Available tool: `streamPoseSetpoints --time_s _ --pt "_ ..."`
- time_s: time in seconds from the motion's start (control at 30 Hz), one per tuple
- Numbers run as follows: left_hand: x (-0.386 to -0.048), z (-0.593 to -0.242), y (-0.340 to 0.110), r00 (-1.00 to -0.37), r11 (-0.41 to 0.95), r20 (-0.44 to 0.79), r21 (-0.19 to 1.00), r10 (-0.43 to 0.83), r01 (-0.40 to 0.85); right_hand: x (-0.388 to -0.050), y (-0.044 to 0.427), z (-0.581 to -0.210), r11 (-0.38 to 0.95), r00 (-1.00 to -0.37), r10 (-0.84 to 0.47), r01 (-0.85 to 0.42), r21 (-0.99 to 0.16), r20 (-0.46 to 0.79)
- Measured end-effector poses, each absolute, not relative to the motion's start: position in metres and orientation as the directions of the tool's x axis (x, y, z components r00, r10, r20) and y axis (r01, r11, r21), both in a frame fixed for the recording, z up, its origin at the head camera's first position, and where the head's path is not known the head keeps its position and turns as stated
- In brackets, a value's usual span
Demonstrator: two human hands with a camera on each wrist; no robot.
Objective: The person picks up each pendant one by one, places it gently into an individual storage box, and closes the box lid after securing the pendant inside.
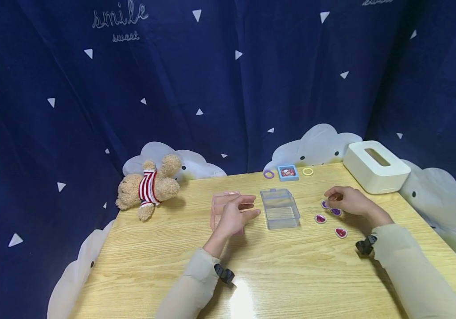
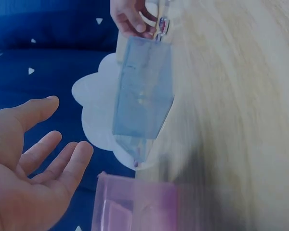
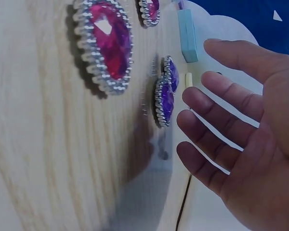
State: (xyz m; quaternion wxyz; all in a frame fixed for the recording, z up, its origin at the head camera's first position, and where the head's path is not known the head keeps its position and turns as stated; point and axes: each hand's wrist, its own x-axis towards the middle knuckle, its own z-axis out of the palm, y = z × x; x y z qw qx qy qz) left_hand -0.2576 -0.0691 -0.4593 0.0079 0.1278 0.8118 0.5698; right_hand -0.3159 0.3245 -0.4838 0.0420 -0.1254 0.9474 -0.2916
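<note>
While the left hand (image 1: 235, 218) spreads its fingers above the pink box (image 1: 220, 200), empty, the right hand (image 1: 349, 202) reaches over two purple gems (image 1: 336, 212) with loosely bent, parted fingers and grips nothing; its fingertips look just apart from them, though the angle makes contact hard to judge. All the gems are faceted and edged with silvery beads. They lie on the wooden table (image 1: 291, 274), right of the clear blue box (image 1: 283, 223), with the magenta gem (image 1: 320, 219) and red gem (image 1: 341, 232) nearer the person. Counted: four gems, two boxes, one purple ring (image 1: 268, 177), one yellow ring (image 1: 307, 175), one blue frame (image 1: 288, 178), one white tissue box (image 1: 387, 177) and one teddy bear (image 1: 148, 186).
</note>
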Motion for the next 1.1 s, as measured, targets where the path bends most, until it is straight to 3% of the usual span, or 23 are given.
streamPoseSetpoints --time_s 0.23,1.1 --pt "-0.258 -0.467 -0.054 -0.971 0.350 0.095 0.921 0.217 0.169 -0.318 0.325 -0.491 0.783 -0.964 -0.267 -0.211 -0.585 -0.011" --pt "-0.256 -0.482 -0.029 -0.977 0.481 0.031 0.867 0.210 0.131 -0.321 0.318 -0.500 0.850 -0.960 -0.277 -0.260 -0.458 0.031"
